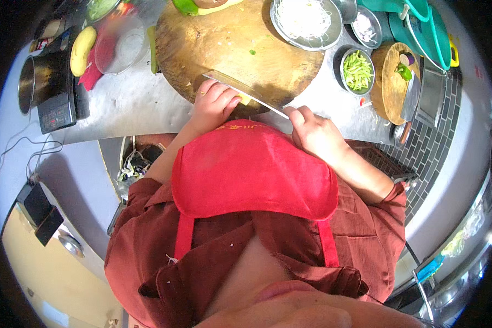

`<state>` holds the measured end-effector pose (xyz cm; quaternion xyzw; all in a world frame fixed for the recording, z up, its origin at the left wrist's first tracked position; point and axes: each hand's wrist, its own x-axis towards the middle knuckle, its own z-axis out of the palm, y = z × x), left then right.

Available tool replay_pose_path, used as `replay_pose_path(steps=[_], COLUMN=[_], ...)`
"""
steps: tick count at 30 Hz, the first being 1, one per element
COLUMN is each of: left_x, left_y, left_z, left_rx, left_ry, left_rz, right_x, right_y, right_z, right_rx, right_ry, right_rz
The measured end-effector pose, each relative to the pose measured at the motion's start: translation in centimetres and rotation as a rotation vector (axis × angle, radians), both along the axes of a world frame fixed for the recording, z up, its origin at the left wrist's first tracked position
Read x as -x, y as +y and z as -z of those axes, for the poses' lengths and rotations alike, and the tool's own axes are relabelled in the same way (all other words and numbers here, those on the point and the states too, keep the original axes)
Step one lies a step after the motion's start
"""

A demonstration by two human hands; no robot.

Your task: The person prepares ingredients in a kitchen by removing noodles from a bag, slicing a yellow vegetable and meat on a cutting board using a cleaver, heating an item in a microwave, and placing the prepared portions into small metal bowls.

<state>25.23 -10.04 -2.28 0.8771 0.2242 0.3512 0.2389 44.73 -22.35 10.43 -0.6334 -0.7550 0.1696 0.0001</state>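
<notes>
My right hand grips the handle end of a kitchen knife, whose blade slants up and left over the near part of a round wooden chopping block. On the block's near edge, my left hand is curled close behind the blade, its fingers on a small yellow piece of food. The palm side of that hand and most of the piece are hidden. A small green scrap lies farther back on the wood, where a green and yellow vegetable also rests.
A bowl of white shreds overlaps the block's far right. Farther right are a bowl of green strips and a smaller wooden block bearing a cleaver. At left lie a clear bowl, a yellow squash-like vegetable and an induction cooker.
</notes>
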Motion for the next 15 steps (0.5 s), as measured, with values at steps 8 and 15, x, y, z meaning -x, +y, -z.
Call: replay_pose_path(steps=[8, 15], left_x=[0.4, 0.3], left_y=[0.3, 0.3], left_z=[0.4, 0.7], left_rx=[0.015, 0.029], left_ry=[0.093, 0.020], left_rz=[0.040, 0.036], right_x=[-0.2, -0.4], right_y=[-0.2, 0.8], right_z=[-0.1, 1.2], right_rx=[0.085, 0.192], right_ry=[-0.112, 0.047], right_rz=[-0.054, 0.006])
